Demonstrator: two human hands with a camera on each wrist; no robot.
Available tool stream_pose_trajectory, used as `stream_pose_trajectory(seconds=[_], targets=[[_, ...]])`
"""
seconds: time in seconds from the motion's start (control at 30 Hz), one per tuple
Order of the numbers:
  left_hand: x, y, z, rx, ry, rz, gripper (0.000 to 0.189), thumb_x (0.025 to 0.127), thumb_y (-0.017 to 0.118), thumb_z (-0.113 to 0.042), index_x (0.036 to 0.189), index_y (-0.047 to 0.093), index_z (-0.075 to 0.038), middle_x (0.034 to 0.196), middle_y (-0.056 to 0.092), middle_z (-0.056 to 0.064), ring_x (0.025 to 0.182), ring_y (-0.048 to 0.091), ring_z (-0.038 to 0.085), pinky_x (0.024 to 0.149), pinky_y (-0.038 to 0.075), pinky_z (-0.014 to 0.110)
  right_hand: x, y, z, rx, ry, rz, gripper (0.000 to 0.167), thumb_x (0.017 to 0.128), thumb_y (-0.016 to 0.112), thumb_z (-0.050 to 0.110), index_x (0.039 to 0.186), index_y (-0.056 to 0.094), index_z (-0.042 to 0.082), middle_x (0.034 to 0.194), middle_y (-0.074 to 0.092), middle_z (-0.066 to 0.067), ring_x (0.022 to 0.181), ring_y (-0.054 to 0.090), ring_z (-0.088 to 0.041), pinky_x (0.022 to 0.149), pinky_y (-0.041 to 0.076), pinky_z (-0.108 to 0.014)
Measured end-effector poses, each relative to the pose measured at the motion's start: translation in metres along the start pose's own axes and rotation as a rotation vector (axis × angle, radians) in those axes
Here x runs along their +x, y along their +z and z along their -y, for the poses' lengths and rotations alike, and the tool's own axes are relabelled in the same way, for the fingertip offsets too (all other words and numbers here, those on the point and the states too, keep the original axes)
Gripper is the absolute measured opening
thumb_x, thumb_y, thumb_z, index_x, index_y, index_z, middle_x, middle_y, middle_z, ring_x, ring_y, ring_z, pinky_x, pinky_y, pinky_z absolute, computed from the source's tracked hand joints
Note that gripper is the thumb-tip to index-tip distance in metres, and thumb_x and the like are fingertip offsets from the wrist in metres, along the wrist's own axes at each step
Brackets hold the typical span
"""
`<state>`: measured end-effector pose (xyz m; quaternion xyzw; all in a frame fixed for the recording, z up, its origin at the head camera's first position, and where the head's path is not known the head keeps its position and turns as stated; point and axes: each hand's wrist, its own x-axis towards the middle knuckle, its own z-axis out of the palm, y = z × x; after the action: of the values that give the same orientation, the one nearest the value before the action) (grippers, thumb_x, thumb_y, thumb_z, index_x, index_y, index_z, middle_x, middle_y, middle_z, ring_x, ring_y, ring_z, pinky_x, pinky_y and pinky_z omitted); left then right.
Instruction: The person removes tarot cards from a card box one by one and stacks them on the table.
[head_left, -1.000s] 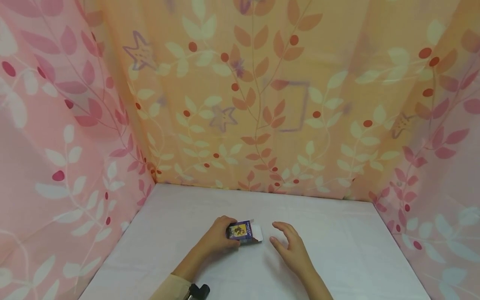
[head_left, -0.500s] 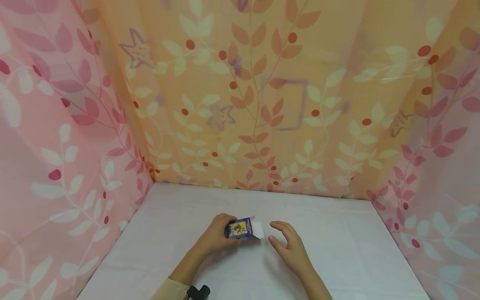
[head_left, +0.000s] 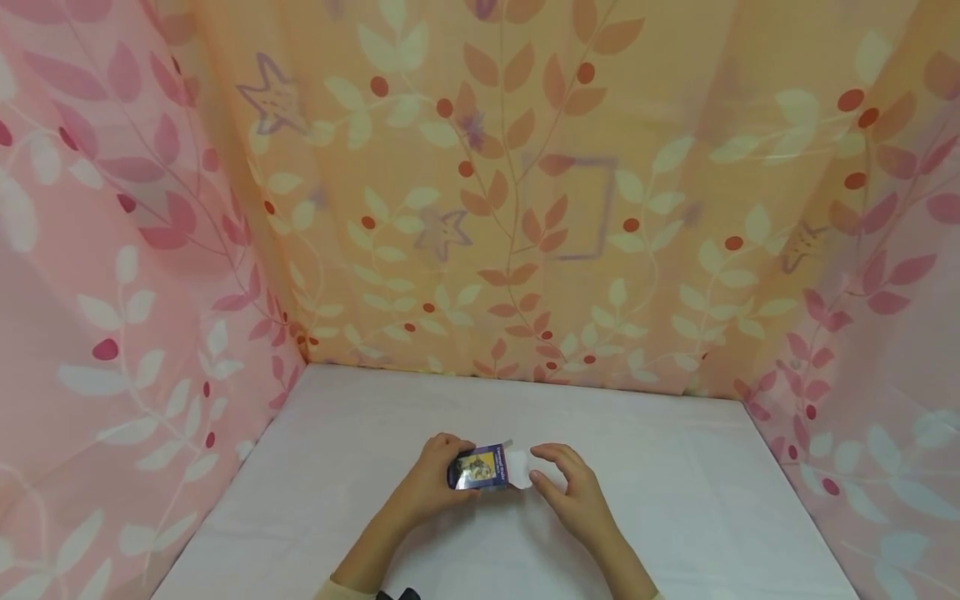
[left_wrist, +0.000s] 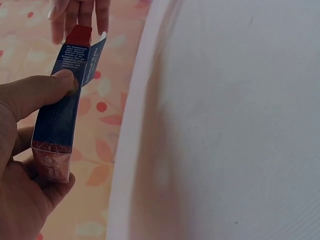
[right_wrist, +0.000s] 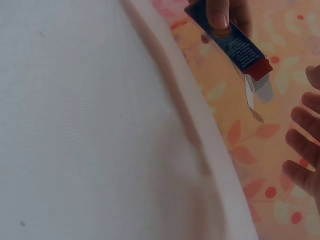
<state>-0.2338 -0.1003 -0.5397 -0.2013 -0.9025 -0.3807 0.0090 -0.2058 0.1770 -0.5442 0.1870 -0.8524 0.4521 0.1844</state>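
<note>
Head view: the left hand (head_left: 433,477) pinches the small box (head_left: 480,468) above the white counter (head_left: 375,408), while the right hand (head_left: 579,498), its grip spread, hangs just beside the open flap (head_left: 517,470), which could crease or tear if caught and tugged askew.

This looks like a small curtained booth set up around a white desk (head_left: 675,467). Printed cloth closes it in on three sides: an orange back curtain (head_left: 465,200), a pink left curtain (head_left: 150,325) and a pink right curtain (head_left: 885,358), all patterned with leafy branches and red dots. Faint purple stars (head_left: 272,98) show on the orange cloth. Whether the booth stands in a home or a studio is hard to tell from these views.
</note>
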Motion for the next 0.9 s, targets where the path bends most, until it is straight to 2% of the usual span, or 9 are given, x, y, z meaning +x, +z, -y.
stream_pose_trajectory(seconds=[0.13, 0.3, 0.6, 0.73, 0.9], targets=[[-0.004, 0.002, -0.003, 0.002, 0.013, 0.005, 0.071, 0.072, 0.092, -0.035, 0.135, 0.062, -0.017, 0.124, 0.053, -0.004, 0.116, 0.047, 0.016, 0.101, 0.048, 0.046, 0.0, 0.0, -0.001, 0.005, -0.002, -0.003, 0.032, 0.09, 0.079, 0.015, 0.12, 0.072, 0.022, 0.122, 0.067, 0.013, 0.119, 0.063, -0.013, 0.103, 0.052, -0.041], [-0.007, 0.004, -0.006, -0.014, 0.04, -0.028, 0.07, 0.071, 0.094, -0.032, 0.133, 0.063, -0.019, 0.124, 0.054, -0.005, 0.117, 0.048, 0.016, 0.101, 0.049, 0.047, -0.001, 0.001, -0.002, 0.016, -0.023, -0.005, 0.03, 0.09, 0.079, 0.012, 0.119, 0.073, 0.014, 0.119, 0.069, 0.01, 0.116, 0.064, -0.015, 0.101, 0.053, -0.038], [-0.015, 0.009, -0.008, -0.046, 0.033, -0.02, 0.071, 0.071, 0.094, -0.033, 0.133, 0.062, -0.022, 0.125, 0.054, -0.007, 0.117, 0.048, 0.015, 0.103, 0.049, 0.047, -0.001, 0.003, 0.0, 0.012, -0.007, -0.001, 0.025, 0.088, 0.08, 0.013, 0.113, 0.075, 0.017, 0.112, 0.069, 0.014, 0.109, 0.065, -0.01, 0.096, 0.055, -0.037], [-0.018, 0.015, -0.002, -0.054, 0.055, -0.059, 0.073, 0.071, 0.094, -0.038, 0.135, 0.062, -0.022, 0.127, 0.054, -0.009, 0.119, 0.049, 0.014, 0.104, 0.048, 0.048, -0.001, 0.005, -0.001, 0.039, -0.046, 0.003, 0.022, 0.089, 0.08, 0.013, 0.111, 0.075, 0.016, 0.109, 0.069, 0.012, 0.105, 0.066, -0.011, 0.093, 0.055, -0.034], [-0.023, 0.024, 0.01, -0.075, 0.123, -0.135, 0.074, 0.072, 0.092, -0.043, 0.137, 0.061, -0.028, 0.13, 0.055, -0.013, 0.122, 0.049, 0.011, 0.105, 0.048, 0.046, -0.003, 0.009, -0.002, 0.064, -0.087, 0.003, 0.02, 0.089, 0.08, 0.011, 0.108, 0.075, 0.014, 0.106, 0.071, 0.008, 0.1, 0.067, -0.014, 0.089, 0.056, -0.032]])
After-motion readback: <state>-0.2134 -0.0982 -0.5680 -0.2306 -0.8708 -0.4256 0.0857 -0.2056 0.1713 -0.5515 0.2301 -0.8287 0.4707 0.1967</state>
